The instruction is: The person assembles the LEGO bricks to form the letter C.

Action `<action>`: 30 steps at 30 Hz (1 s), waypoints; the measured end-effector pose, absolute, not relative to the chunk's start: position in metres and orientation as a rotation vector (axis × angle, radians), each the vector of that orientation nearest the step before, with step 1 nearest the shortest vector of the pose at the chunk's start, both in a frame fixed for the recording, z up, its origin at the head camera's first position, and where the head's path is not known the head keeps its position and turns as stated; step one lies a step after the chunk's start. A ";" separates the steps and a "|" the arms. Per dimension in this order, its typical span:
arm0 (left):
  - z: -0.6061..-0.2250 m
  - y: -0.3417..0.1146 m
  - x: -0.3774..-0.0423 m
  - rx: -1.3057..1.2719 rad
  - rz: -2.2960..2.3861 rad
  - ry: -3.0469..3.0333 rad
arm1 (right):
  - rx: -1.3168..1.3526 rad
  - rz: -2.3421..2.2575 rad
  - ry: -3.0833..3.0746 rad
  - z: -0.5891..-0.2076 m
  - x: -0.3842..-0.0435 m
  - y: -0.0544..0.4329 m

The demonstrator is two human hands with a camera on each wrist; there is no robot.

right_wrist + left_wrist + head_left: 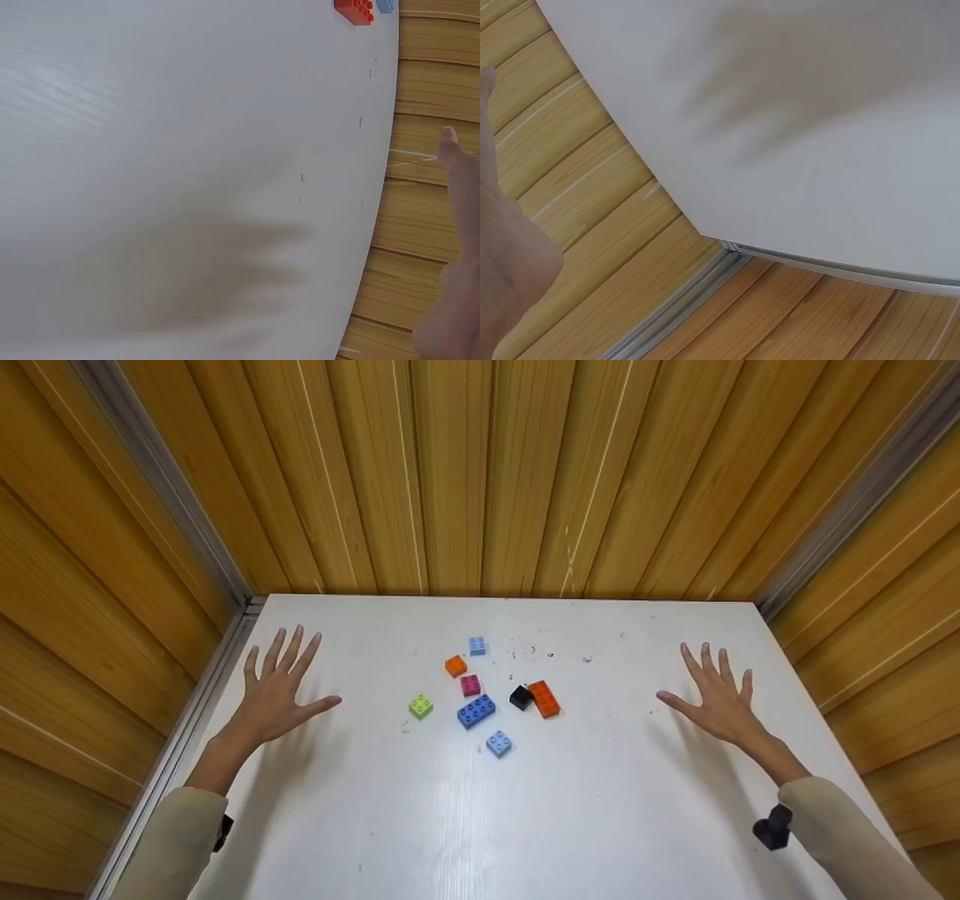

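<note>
My left hand (275, 697) hovers over the left side of the table with fingers spread, holding nothing. On the right, my right hand (720, 705) is likewise spread above the surface. Between them lie toy building bricks: a lime green one (421, 706) nearest the left hand, a long blue one (476, 711), a magenta one (470, 685), an orange one (455, 665), and light blue ones at the back (477, 646) and front (499, 743). A black brick (520, 697) sits against or close beside a long red-orange brick (544, 699), the one nearest the right hand.
The white table (420, 825) carries small dark marks. Yellow wood-patterned panels (450, 472) rise behind it and on both sides, with grey metal rails (172, 487) at the corners. A black device (772, 828) is strapped at the right sleeve.
</note>
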State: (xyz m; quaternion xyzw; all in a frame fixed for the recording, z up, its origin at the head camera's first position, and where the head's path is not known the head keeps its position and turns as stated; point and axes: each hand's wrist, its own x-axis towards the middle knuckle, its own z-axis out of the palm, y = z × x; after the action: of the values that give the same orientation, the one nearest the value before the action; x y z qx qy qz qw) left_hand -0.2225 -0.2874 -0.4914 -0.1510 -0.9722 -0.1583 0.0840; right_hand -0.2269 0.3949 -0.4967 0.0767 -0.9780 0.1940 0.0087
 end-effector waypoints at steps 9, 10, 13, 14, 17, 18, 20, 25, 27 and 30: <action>-0.485 -0.279 -0.225 -0.438 -0.728 -2.914 | 0.145 1.046 -3.071 -0.493 -0.227 0.387; -0.483 -0.276 -0.227 -0.434 -0.751 -2.915 | 0.129 1.083 -3.076 -0.492 -0.227 0.387; -0.482 -0.268 -0.232 -0.418 -0.825 -2.909 | 0.100 1.185 -3.080 -0.490 -0.227 0.388; -0.482 -0.266 -0.233 -0.416 -0.848 -2.904 | 0.092 1.214 -3.078 -0.490 -0.226 0.388; -0.484 -0.259 -0.236 -0.414 -0.903 -2.883 | 0.094 1.303 -3.051 -0.490 -0.225 0.386; -0.485 -0.257 -0.237 -0.414 -0.915 -2.878 | 0.096 1.331 -3.042 -0.490 -0.224 0.385; -0.487 -0.253 -0.237 -0.417 -0.922 -2.873 | 0.092 1.377 -3.042 -0.490 -0.222 0.383; -0.491 -0.239 -0.238 -0.428 -0.959 -2.865 | 0.117 1.492 -3.061 -0.495 -0.219 0.376; -0.493 -0.232 -0.239 -0.439 -0.987 -2.861 | 0.146 1.520 -3.058 -0.498 -0.218 0.372; -0.495 -0.221 -0.241 -0.475 -1.012 -2.853 | 0.179 1.537 -3.051 -0.504 -0.217 0.366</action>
State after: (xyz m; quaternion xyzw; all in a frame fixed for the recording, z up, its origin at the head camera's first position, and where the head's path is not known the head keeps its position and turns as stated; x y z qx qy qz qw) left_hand -0.2414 -0.2211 -0.4954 -0.1550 -0.9303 -0.3301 0.0384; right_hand -0.2173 0.3663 -0.5044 0.0518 -0.8831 0.4450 -0.1393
